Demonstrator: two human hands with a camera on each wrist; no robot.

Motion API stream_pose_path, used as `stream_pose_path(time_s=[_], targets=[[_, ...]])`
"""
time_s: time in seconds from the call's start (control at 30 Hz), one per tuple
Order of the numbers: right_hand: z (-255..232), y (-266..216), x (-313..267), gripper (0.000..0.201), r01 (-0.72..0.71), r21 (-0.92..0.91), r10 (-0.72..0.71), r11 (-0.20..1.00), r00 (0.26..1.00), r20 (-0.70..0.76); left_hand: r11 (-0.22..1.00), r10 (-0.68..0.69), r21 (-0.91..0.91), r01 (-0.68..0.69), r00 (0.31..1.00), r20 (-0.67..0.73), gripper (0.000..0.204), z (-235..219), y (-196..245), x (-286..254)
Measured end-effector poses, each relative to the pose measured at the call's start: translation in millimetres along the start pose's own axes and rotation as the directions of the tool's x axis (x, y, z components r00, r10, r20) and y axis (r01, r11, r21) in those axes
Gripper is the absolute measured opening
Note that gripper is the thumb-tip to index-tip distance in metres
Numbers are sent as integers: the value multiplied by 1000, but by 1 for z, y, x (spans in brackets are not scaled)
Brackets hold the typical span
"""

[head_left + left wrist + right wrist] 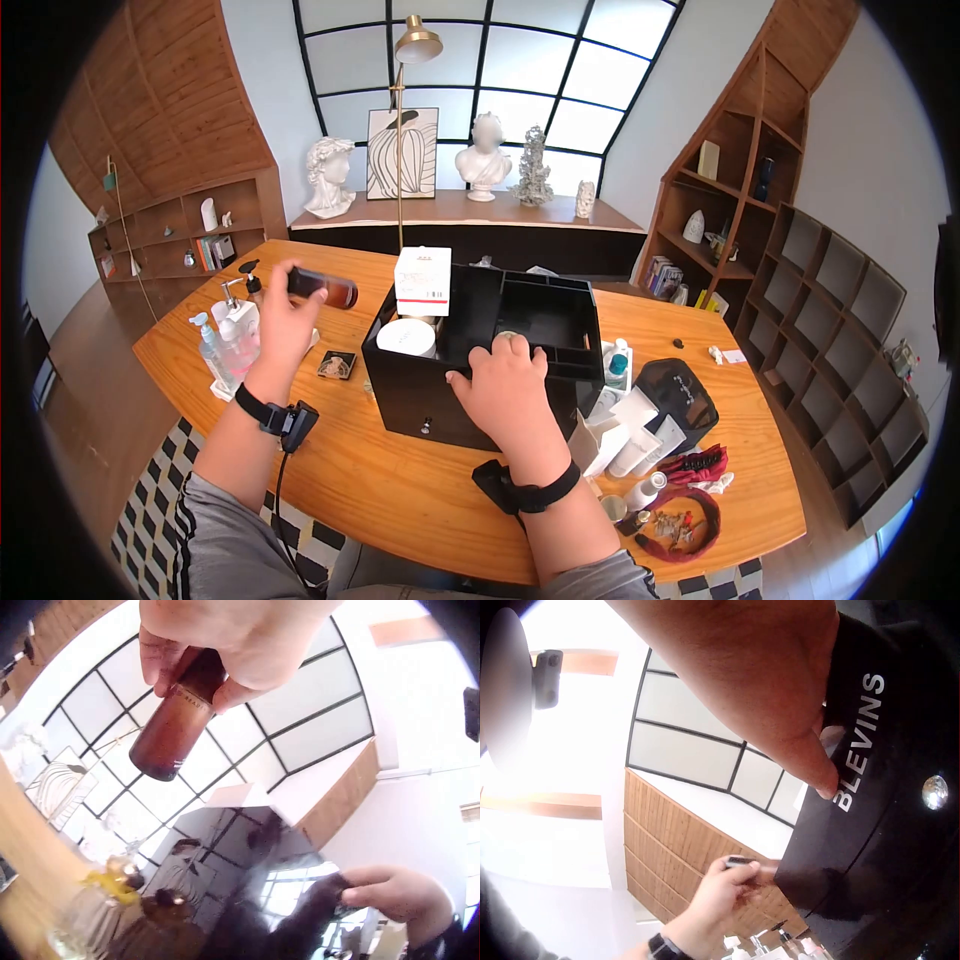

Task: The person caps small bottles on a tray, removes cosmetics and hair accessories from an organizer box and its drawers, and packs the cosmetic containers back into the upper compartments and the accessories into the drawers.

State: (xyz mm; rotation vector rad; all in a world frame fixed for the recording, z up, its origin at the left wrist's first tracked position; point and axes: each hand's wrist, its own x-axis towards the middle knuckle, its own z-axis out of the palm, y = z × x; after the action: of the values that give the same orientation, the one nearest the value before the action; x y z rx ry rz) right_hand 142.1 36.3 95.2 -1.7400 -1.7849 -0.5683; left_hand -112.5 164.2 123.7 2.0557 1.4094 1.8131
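My left hand (285, 325) holds a reddish-brown bottle (171, 739) by its dark cap, raised in the air to the left of a black organizer box (460, 405). In the left wrist view the bottle tilts with its base down and left. My right hand (508, 395) grips the organizer's front rim, the thumb against the front face beside the lettering and the fingers over the edge, their tips partly hidden. Inside the organizer's left compartment, a white carton (423, 282) with a red stripe stands behind a white-lidded jar (406, 338).
Pump bottles (232, 340) stand on the table's left side. Near the organizer lies a small square compact (337, 365). On the right are white tubes (634, 447), a black mesh basket (680, 390) and a dark red headband (712, 525). A brass lamp (418, 45) rises behind.
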Motion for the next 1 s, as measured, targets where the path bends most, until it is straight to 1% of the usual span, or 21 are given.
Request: stream_pose_path(time_s=[0.03, 0.07, 0.13, 0.17, 0.2, 0.27, 0.33, 0.37, 0.4, 0.5, 0.57, 0.6, 0.67, 0.7, 0.73, 0.83, 0.87, 0.93, 0.97, 1.0], targets=[[0, 0, 0, 35, -1, -5, 1, 1000, 1000, 0, 989, -47, -139, 43, 999, -21, 49, -6, 17, 1], [-1, -1, 0, 36, -1, -10, 1, 1000, 1000, 0, 989, -47, -138, 44, 999, -18, 49, -10, 30, 0], [1, 0, 0, 36, -2, -11, 2, 1000, 1000, -1, 925, 46, -377, -47, 999, -12, 46, -13, 54, -3], [0, 0, 0, 36, 0, -12, 0, 1000, 1000, -4, 903, 136, -412, -119, 991, 13, 46, -12, 65, -5], [-1, 0, 0, 36, 1, -13, -1, 1000, 1000, -2, 894, 198, -422, -152, 978, 67, 47, -10, 79, -9], [-4, -1, 1, 35, -2, -15, 3, 1000, 998, 64, 924, 303, -298, -241, 935, 184, 50, -1, 92, -16], [-5, -1, 1, 36, -2, -15, 3, 1000, 998, 66, 932, 344, -234, -276, 879, 330, 52, 6, 110, -23], [-4, 0, 1, 36, -5, -10, 5, 1000, 998, 68, 952, 278, -238, -192, 869, 409, 51, 10, 120, -28], [-4, 0, 0, 36, -6, -15, 6, 1000, 998, 63, 952, 278, -237, -196, 877, 391, 52, 17, 124, -30], [-3, 0, 0, 38, -11, 2, 10, 1000, 997, 70, 951, 298, -201, -235, 869, 395, 51, 27, 132, -25], [-2, 0, 0, 39, -11, -3, 12, 1000, 998, 69, 971, 230, -162, -176, 876, 423, 50, 34, 138, -21], [-1, 0, 1, 39, -8, -7, 9, 1000, 997, 71, 970, 233, -162, -180, 875, 424, 50, 38, 139, -18], [-3, -1, 1, 39, -16, 10, 15, 1000, 997, 70, 984, 174, -50, -172, 853, 491, 51, 49, 140, -9], [-4, 0, 1, 39, -18, 19, 16, 1000, 996, 85, 973, 193, 16, -231, 850, 490, 50, 57, 141, -4], [-5, 0, 1, 39, -20, 28, 17, 999, 995, 100, 972, 196, 16, -234, 847, 494, 50, 63, 143, 1], [-5, -1, 2, 38, -23, 18, 21, 1000, 993, 115, 906, 260, 149, -396, 800, 541, 48, 82, 156, 16], [-3, -1, 1, 38, -28, 19, 25, 999, 993, 117, 906, 260, 148, -397, 797, 545, 48, 89, 161, 21], [1, 0, 1, 36, -16, 5, 16, 1000, 999, 29, 845, 248, 215, -489, 715, 654, 49, 104, 165, 29], [0, -1, 1, 36, -19, 4, 19, 1000, 999, 28, 834, 235, 233, -500, 704, 670, 50, 115, 163, 33], [-2, -1, 1, 37, -23, 16, 22, 1000, 998, 62, 833, 238, 230, -503, 702, 671, 50, 124, 161, 37]])
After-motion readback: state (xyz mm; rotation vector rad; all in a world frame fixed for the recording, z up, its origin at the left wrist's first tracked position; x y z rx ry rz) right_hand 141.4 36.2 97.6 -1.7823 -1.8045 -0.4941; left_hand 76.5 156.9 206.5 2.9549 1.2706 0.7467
